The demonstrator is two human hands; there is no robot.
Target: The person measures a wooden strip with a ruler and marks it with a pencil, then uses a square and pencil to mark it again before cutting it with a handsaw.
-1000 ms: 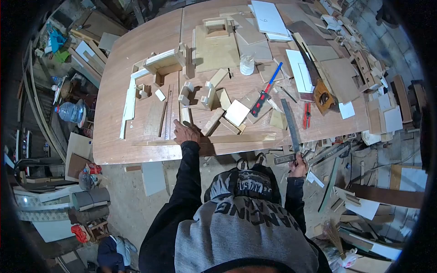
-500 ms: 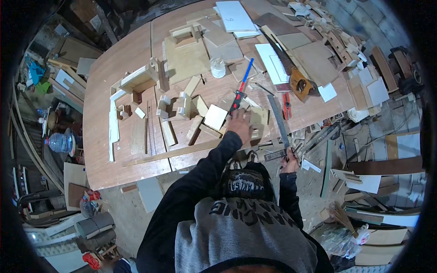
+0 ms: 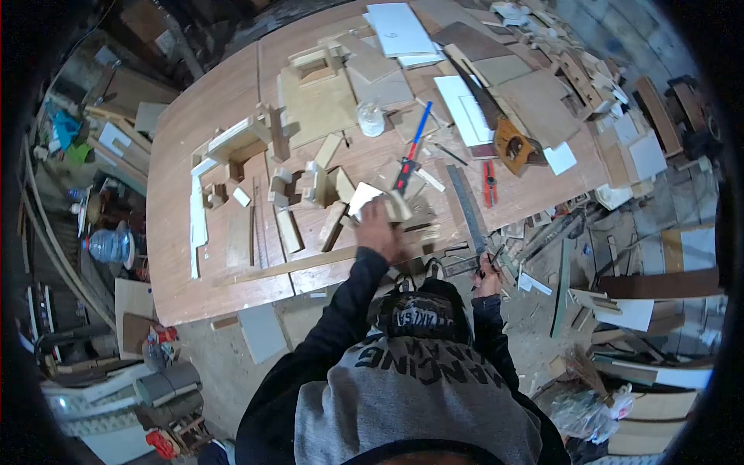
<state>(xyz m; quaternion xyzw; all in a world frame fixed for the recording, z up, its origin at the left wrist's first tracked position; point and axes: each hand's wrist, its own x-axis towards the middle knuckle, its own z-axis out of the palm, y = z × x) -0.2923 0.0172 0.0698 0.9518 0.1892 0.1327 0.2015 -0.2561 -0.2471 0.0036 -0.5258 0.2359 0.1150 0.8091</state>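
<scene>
My left hand (image 3: 377, 234), slightly blurred, has its fingers around a light wood piece (image 3: 399, 206) beside a pale square block (image 3: 363, 197). Its lower part is hidden by the hand. At the table's front edge my right hand (image 3: 487, 280) grips the handle end of a metal try square (image 3: 467, 208), whose long blade lies over the tabletop. A red and blue cutter or marking tool (image 3: 406, 170) lies beyond my left hand. Between it and the blade is a thin dark pencil-like stick (image 3: 450, 153).
Open wooden boxes (image 3: 239, 142) and small blocks (image 3: 290, 230) stand on the table (image 3: 174, 232) to the left. A clear cup (image 3: 370, 120), a handsaw (image 3: 514, 146) and a red tool (image 3: 489, 184) lie farther off. A long strip (image 3: 310, 264) runs along the front edge.
My left hand has moved left and nearer to me, toward the pale block. The light wood piece that lay beside it has shifted left with it. My right hand has barely moved.
</scene>
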